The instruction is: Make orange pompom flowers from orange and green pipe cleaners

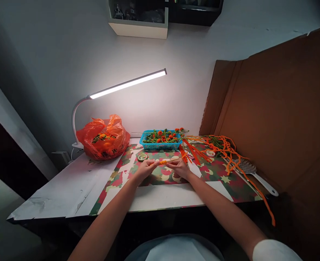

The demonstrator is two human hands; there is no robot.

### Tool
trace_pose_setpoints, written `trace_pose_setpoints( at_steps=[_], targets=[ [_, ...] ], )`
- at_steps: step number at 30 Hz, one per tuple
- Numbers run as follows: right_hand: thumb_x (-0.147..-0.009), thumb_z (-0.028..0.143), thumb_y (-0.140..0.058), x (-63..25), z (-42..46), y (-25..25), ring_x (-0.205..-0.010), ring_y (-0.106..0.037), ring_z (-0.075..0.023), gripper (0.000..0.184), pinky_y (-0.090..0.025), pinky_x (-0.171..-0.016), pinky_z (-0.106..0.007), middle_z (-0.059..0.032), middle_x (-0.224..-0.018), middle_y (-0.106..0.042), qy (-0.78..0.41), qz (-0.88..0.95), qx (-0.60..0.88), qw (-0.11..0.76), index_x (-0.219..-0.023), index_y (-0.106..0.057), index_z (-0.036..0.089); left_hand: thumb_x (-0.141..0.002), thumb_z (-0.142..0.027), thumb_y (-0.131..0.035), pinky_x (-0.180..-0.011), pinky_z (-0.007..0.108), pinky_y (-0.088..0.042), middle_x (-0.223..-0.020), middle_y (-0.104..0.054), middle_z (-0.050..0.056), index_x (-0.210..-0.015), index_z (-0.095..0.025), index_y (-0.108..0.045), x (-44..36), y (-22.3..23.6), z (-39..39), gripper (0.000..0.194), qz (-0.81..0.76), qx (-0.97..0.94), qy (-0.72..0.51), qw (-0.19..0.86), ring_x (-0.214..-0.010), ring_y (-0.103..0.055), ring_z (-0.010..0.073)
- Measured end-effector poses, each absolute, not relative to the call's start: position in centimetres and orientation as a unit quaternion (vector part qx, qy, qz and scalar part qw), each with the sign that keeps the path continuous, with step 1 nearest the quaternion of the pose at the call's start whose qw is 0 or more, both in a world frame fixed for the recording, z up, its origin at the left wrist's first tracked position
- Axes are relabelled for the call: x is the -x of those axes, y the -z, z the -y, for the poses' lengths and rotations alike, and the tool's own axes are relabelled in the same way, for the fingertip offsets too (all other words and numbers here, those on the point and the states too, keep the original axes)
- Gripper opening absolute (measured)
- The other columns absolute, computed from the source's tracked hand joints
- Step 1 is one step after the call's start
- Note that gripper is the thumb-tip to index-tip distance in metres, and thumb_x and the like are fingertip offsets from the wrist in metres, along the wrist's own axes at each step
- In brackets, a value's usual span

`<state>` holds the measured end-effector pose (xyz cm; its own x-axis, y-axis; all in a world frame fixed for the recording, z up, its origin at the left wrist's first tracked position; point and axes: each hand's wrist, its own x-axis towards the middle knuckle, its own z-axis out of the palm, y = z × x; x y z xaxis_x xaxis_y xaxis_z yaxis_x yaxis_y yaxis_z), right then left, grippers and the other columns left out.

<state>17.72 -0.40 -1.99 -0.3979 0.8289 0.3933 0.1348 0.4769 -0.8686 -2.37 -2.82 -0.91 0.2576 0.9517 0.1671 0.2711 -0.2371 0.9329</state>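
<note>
My left hand (145,170) and my right hand (179,168) are raised over the middle of the table, fingertips a short way apart. Between them runs an orange chenille stem (163,162), pinched at one end by the left fingers and at the other by the right. A thin light-coloured length shows beside my right fingertips; its kind is too small to tell. Behind the left hand lies a roll of green tape (142,157). Just beyond the hands stands a blue basket (160,146) filled with orange flower heads on green stems (163,137).
A red plastic bag (105,139) with orange flowers sits left, under a lit lamp (128,84). Orange strips (196,150), tangled fuzzy orange cords (228,145), a white roll (210,153) and a white-handled brush (263,182) lie right. A cardboard panel (279,108) walls the right side.
</note>
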Motion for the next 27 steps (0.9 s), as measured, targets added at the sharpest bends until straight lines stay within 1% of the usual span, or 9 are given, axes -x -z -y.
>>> trace_pose_setpoints(
  at_steps=[3, 5, 7, 10, 14, 18, 22, 25, 27],
  targets=[
    [-0.056, 0.060, -0.072, -18.7, 0.0, 1.8, -0.051, -0.048, -0.0108, 0.049, -0.035, -0.047, -0.024, -0.0014, -0.056, -0.058, -0.476, 0.722, 0.343, 0.366, -0.066, -0.071, 0.012, -0.069, -0.066, -0.055, -0.045, 0.023, -0.013, -0.049, -0.025, -0.006, -0.047, -0.017, -0.036, 2.8, 0.8, 3.0, 0.056, -0.437, -0.729, -0.337, 0.404, -0.047, -0.019, 0.0069],
    [-0.049, 0.058, -0.076, -19.1, -0.1, 1.8, -0.047, -0.044, -0.0090, 0.049, -0.032, -0.044, -0.023, 0.0003, -0.050, -0.054, -0.479, 0.718, 0.369, 0.345, -0.062, -0.070, 0.011, -0.068, -0.064, -0.057, -0.046, 0.023, -0.013, -0.048, -0.026, -0.005, -0.046, -0.017, -0.037, 3.1, 0.9, 3.1, 0.055, -0.443, -0.749, -0.301, 0.390, -0.048, -0.020, 0.0071],
    [-0.048, 0.056, -0.078, -19.2, -0.2, 1.9, -0.047, -0.044, -0.0096, 0.046, -0.032, -0.045, -0.023, 0.0005, -0.048, -0.054, -0.456, 0.725, 0.386, 0.344, -0.061, -0.070, 0.012, -0.068, -0.062, -0.059, -0.046, 0.023, -0.013, -0.047, -0.027, -0.005, -0.047, -0.017, -0.038, 3.2, 1.0, 3.0, 0.054, -0.460, -0.759, -0.276, 0.369, -0.047, -0.022, 0.0075],
    [-0.057, 0.051, -0.076, -18.6, 0.0, 2.0, -0.054, -0.049, -0.0127, 0.037, -0.035, -0.054, -0.026, -0.0014, -0.052, -0.058, -0.337, 0.755, 0.416, 0.379, -0.060, -0.070, 0.015, -0.070, -0.059, -0.058, -0.046, 0.024, -0.013, -0.047, -0.027, -0.005, -0.046, -0.018, -0.037, 3.1, 1.0, 2.9, 0.052, -0.486, -0.767, -0.273, 0.317, -0.048, -0.022, 0.0082],
    [-0.077, 0.043, -0.064, -17.7, 0.5, 1.7, -0.063, -0.053, -0.0144, 0.029, -0.032, -0.074, -0.031, -0.0036, -0.063, -0.064, -0.129, 0.776, 0.446, 0.428, -0.063, -0.070, 0.018, -0.074, -0.054, -0.054, -0.049, 0.025, -0.015, -0.046, -0.026, -0.005, -0.045, -0.018, -0.036, 2.2, 0.9, 2.7, 0.050, -0.524, -0.743, -0.363, 0.205, -0.048, -0.023, 0.0096],
    [-0.086, 0.038, -0.056, -17.5, 0.6, 1.6, -0.070, -0.055, -0.0156, 0.026, -0.028, -0.079, -0.033, -0.0039, -0.069, -0.066, -0.079, 0.796, 0.418, 0.430, -0.076, -0.073, 0.021, -0.077, -0.050, -0.052, -0.050, 0.026, -0.017, -0.045, -0.028, -0.004, -0.045, -0.019, -0.035, 1.6, 1.0, 2.6, 0.047, -0.554, -0.697, -0.431, 0.148, -0.048, -0.025, 0.0106],
    [-0.085, 0.041, -0.057, -17.2, 0.6, 1.9, -0.072, -0.056, -0.0168, 0.026, -0.032, -0.079, -0.033, -0.0045, -0.071, -0.067, -0.133, 0.792, 0.381, 0.458, -0.081, -0.074, 0.022, -0.075, -0.053, -0.052, -0.050, 0.026, -0.018, -0.047, -0.025, -0.004, -0.046, -0.020, -0.032, 1.9, 1.2, 2.6, 0.049, -0.561, -0.673, -0.446, 0.182, -0.048, -0.025, 0.0103],
    [-0.077, 0.052, -0.060, -17.1, 0.4, 2.0, -0.069, -0.057, -0.0184, 0.035, -0.038, -0.068, -0.032, -0.0070, -0.072, -0.067, -0.258, 0.756, 0.346, 0.492, -0.077, -0.074, 0.020, -0.075, -0.058, -0.050, -0.049, 0.025, -0.018, -0.049, -0.023, -0.005, -0.048, -0.020, -0.032, 2.5, 1.2, 2.6, 0.050, -0.541, -0.667, -0.455, 0.235, -0.048, -0.023, 0.0097],
    [-0.070, 0.058, -0.063, -17.4, 0.3, 1.8, -0.066, -0.056, -0.0182, 0.042, -0.040, -0.059, -0.030, -0.0079, -0.074, -0.068, -0.368, 0.727, 0.324, 0.480, -0.075, -0.074, 0.018, -0.075, -0.059, -0.049, -0.047, 0.025, -0.017, -0.049, -0.024, -0.005, -0.049, -0.020, -0.033, 2.7, 1.1, 2.7, 0.050, -0.516, -0.678, -0.444, 0.277, -0.048, -0.022, 0.0092]
  ],
)
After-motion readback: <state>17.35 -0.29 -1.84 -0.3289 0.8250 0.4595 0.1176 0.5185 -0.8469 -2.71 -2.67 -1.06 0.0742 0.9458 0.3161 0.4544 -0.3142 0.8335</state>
